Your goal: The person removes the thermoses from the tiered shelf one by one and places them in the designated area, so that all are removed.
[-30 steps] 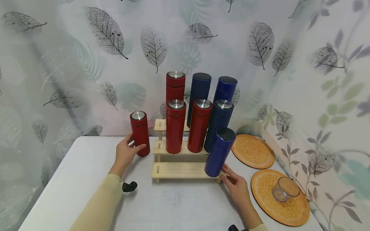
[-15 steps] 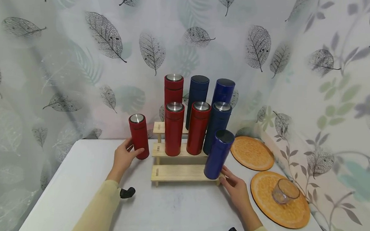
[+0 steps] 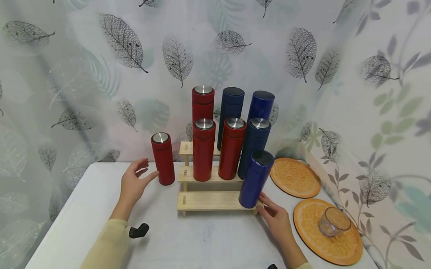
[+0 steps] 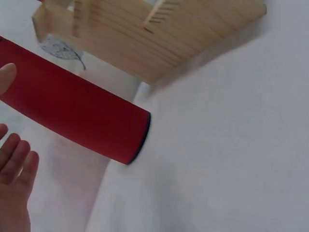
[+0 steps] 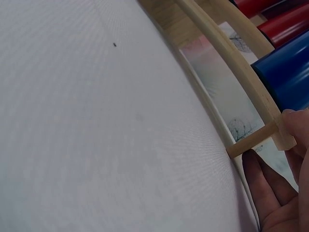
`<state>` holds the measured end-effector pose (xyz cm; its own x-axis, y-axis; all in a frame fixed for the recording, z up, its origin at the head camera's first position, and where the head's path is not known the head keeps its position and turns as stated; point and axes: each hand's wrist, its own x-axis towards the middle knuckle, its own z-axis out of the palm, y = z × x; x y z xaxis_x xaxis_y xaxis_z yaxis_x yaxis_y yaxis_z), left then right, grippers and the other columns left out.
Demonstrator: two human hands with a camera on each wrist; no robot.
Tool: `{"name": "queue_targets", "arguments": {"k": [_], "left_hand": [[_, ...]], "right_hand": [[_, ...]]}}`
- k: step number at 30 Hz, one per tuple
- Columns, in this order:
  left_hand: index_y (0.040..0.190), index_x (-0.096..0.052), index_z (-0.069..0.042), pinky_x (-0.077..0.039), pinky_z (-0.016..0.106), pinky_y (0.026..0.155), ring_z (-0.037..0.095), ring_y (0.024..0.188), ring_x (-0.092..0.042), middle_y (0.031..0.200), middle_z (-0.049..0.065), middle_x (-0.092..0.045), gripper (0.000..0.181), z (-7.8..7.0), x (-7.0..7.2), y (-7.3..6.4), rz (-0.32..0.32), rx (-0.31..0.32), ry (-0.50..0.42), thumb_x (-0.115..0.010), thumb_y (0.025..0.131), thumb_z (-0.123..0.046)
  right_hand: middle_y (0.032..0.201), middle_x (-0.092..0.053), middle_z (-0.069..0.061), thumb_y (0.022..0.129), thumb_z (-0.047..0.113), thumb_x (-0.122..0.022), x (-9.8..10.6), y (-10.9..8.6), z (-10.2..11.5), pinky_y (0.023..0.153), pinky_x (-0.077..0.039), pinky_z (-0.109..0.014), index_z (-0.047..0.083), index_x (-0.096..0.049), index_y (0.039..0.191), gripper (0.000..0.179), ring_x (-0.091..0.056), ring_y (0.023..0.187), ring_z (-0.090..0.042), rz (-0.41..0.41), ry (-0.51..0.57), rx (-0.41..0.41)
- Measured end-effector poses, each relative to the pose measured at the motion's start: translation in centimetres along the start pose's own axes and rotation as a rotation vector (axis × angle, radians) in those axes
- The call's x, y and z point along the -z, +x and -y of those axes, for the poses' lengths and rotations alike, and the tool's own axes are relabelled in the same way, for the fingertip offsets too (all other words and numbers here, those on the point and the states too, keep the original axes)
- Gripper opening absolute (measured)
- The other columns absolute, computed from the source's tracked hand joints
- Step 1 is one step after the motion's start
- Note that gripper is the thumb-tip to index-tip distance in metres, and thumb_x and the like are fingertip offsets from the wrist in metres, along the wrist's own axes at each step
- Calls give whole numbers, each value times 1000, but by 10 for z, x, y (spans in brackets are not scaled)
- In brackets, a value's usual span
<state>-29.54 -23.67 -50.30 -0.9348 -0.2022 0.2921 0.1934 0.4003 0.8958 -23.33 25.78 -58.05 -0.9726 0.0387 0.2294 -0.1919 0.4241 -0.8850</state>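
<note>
My left hand (image 3: 134, 183) stands just left of a red thermos flask (image 3: 164, 160), fingers spread and slightly bent, holding nothing. That flask (image 4: 82, 104) stands upright on the table beside a three-step wooden rack (image 3: 208, 201); in the left wrist view the thumb overlaps its side. At the rack's front right corner, my right hand (image 3: 275, 217) grips the end of the lowest step, thumb on the step's end and fingers by the leg (image 5: 253, 139). A glossy blue thermos flask (image 3: 255, 181) stands on that step, close to the right hand.
On the middle step are two red flasks (image 3: 203, 150) and a dark blue flask (image 3: 256, 146). A red, a dark blue and a blue flask (image 3: 262, 104) stand on the top step. Two round orange placemats (image 3: 295, 177) lie at right, one under a clear glass (image 3: 333, 222).
My left hand has let go of the red flask and drawn back to the left, its fingers opening. The flask stays standing in place. My right hand keeps its hold on the rack.
</note>
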Motion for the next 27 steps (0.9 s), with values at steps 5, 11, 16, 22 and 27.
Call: {"name": "queue_targets", "arguments": {"k": [5, 11, 16, 22, 27], "left_hand": [[153, -55, -3, -47, 48, 118, 34, 136, -59, 149, 18, -60, 67, -18, 9, -6, 40, -46, 13, -87, 96, -14], [153, -54, 0, -49, 34, 116, 34, 136, -60, 149, 19, -60, 69, -36, 11, -11, 78, -130, -47, -88, 94, -11], [152, -56, 1, -48, 36, 117, 36, 136, -59, 148, 18, -60, 67, -54, 4, -18, 126, -196, -94, -88, 94, -10], [150, -57, 2, -45, 45, 119, 35, 136, -58, 148, 19, -60, 66, -69, -7, -23, 180, -197, -135, -88, 93, -7], [150, -57, 2, -43, 49, 121, 37, 136, -59, 149, 21, -58, 65, -76, -15, -24, 218, -198, -153, -87, 93, -8]], "right_hand": [[156, -59, 3, 105, 30, -76, 1, 1, 2, 101, -52, -15, 11, -72, 144, 43, -56, 144, -27, 3, 15, -1], [156, -59, 4, 105, 32, -76, 1, 1, 1, 101, -52, -15, 10, -72, 144, 45, -56, 144, -25, 8, 21, -4], [157, -58, 1, 106, 30, -76, 2, 0, 0, 100, -52, -15, 9, -72, 143, 44, -56, 144, -28, -1, 6, 6], [158, -58, 0, 106, 30, -75, 1, 1, 0, 101, -52, -15, 9, -71, 144, 44, -55, 145, -29, 8, 14, 1], [158, -58, 3, 105, 30, -76, 1, 0, 1, 101, -53, -17, 11, -72, 144, 44, -57, 143, -27, 11, 12, -20]]}}
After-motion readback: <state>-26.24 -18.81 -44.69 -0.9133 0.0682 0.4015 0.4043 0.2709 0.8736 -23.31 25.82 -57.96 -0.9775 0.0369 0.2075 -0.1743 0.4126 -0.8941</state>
